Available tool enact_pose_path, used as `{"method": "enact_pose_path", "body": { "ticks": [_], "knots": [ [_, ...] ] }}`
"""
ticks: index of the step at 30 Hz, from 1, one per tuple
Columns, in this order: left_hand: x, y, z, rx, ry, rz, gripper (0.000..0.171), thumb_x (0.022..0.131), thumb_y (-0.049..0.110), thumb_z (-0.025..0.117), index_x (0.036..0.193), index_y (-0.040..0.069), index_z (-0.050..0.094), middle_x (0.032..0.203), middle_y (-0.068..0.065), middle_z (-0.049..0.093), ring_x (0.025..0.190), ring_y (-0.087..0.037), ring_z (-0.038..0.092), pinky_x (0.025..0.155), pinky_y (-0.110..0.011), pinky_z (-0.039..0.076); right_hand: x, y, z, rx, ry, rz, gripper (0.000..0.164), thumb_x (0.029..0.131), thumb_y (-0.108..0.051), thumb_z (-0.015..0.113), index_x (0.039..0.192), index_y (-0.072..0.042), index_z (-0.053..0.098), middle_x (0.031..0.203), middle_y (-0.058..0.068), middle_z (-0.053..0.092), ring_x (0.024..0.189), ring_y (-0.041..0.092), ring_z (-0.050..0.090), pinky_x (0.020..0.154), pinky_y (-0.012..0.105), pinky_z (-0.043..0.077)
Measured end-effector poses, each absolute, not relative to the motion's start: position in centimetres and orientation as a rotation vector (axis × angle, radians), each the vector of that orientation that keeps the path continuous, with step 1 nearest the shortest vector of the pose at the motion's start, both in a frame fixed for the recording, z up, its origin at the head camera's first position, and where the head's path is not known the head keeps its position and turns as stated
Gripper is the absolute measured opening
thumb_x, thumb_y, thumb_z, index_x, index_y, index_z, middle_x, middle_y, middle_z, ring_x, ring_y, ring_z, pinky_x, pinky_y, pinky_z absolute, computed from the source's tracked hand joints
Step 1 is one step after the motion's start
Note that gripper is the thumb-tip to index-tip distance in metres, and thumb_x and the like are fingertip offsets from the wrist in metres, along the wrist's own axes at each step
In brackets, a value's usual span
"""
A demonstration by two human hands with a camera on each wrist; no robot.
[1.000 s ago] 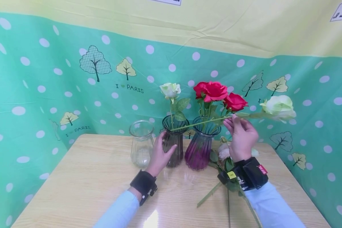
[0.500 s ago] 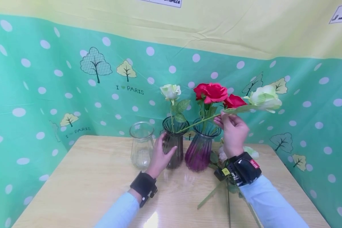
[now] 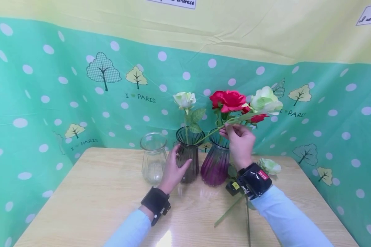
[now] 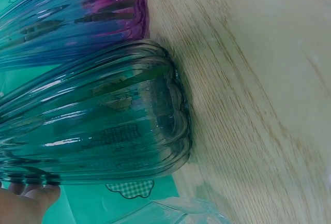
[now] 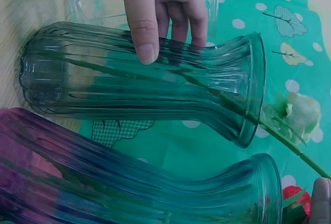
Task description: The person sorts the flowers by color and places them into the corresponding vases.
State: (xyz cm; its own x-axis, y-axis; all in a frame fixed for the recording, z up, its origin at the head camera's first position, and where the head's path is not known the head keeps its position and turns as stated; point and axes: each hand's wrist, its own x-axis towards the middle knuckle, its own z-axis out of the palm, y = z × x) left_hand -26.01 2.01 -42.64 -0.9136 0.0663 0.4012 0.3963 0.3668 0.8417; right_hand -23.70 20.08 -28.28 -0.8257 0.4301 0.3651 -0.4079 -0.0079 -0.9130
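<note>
My left hand (image 3: 173, 169) holds the dark grey ribbed glass vase (image 3: 192, 154) from its left side. In the right wrist view, its thumb (image 5: 148, 53) lies across the glass and the other fingers sit at the edge. One white rose (image 3: 184, 99) stands upright in that vase. My right hand (image 3: 242, 142) pinches the stem of another white rose (image 3: 266, 100), which leans right, its bloom in front of a red one. Its stem (image 5: 295, 149) passes through the vase mouth and slants down inside. Only fingertips (image 5: 320, 198) of my right hand show in its wrist view.
A purple-blue vase (image 3: 214, 168) with red roses (image 3: 230, 100) stands close on the right. A clear glass vase (image 3: 153, 159) stands on the left. Another white rose (image 3: 269, 166) and loose stems (image 3: 230, 210) lie on the wooden table (image 3: 111, 192), partly under my right arm.
My right hand has moved left with the white rose, whose bloom has swung left and up as the stem steepens and goes deeper into the dark vase. My left hand stays put.
</note>
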Motion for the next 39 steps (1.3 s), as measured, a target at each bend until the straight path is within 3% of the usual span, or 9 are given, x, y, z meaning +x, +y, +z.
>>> {"method": "enact_pose_path", "body": {
  "ticks": [12,21,25,34,37,39],
  "knots": [
    [-26.1,1.9,-42.8,-0.394,-2.35,-1.601,0.075,0.085,0.033,0.067,0.145,0.011,0.028,0.15,-0.013,0.032,0.136,-0.031,0.035,0.111,-0.05,0.032,-24.2,19.1,-28.6,0.005,-1.83,1.832,0.017,0.092,-0.003,0.054,0.099,0.009,0.064,0.071,-0.006,0.067,0.067,0.008,0.068,0.073,0.026,0.059],
    [-26.1,1.8,-42.6,-0.407,-2.353,-1.586,0.074,0.085,0.032,0.067,0.145,0.012,0.028,0.149,-0.014,0.033,0.134,-0.032,0.037,0.109,-0.051,0.034,-24.7,17.9,-29.1,0.027,-1.959,1.798,0.02,0.093,-0.007,0.054,0.103,0.007,0.065,0.081,0.013,0.067,0.069,0.008,0.068,0.073,0.025,0.059],
    [-26.0,1.8,-42.7,-0.423,-2.336,-1.573,0.074,0.085,0.032,0.066,0.145,0.011,0.028,0.148,-0.014,0.034,0.134,-0.033,0.037,0.109,-0.052,0.035,-25.2,17.5,-29.4,0.025,-1.957,1.841,0.023,0.094,-0.013,0.056,0.101,0.007,0.064,0.082,0.015,0.068,0.07,0.009,0.068,0.073,0.025,0.059],
    [-26.0,1.9,-42.8,-0.437,-2.315,-1.533,0.074,0.085,0.032,0.067,0.143,0.007,0.029,0.146,-0.016,0.036,0.132,-0.034,0.039,0.107,-0.051,0.037,-25.5,16.9,-29.2,-0.016,-2.099,1.741,0.02,0.091,-0.009,0.055,0.103,0.004,0.064,0.095,0.024,0.067,0.067,0.003,0.065,0.071,0.024,0.059],
    [-26.0,1.9,-42.8,-0.423,-2.331,-1.534,0.074,0.085,0.032,0.066,0.144,0.008,0.028,0.147,-0.015,0.036,0.132,-0.033,0.039,0.107,-0.051,0.037,-25.6,16.7,-29.2,-0.015,-2.153,1.717,0.02,0.091,-0.01,0.056,0.104,0.003,0.062,0.097,0.023,0.067,0.069,0.007,0.066,0.071,0.024,0.058],
    [-26.0,1.9,-42.8,-0.418,-2.335,-1.542,0.074,0.085,0.032,0.066,0.144,0.008,0.028,0.147,-0.015,0.035,0.132,-0.033,0.039,0.107,-0.051,0.037,-25.6,16.6,-29.1,-0.002,-2.195,1.69,0.02,0.09,-0.01,0.057,0.103,0.003,0.063,0.096,0.022,0.068,0.073,0.016,0.068,0.071,0.026,0.059]
  ]
}}
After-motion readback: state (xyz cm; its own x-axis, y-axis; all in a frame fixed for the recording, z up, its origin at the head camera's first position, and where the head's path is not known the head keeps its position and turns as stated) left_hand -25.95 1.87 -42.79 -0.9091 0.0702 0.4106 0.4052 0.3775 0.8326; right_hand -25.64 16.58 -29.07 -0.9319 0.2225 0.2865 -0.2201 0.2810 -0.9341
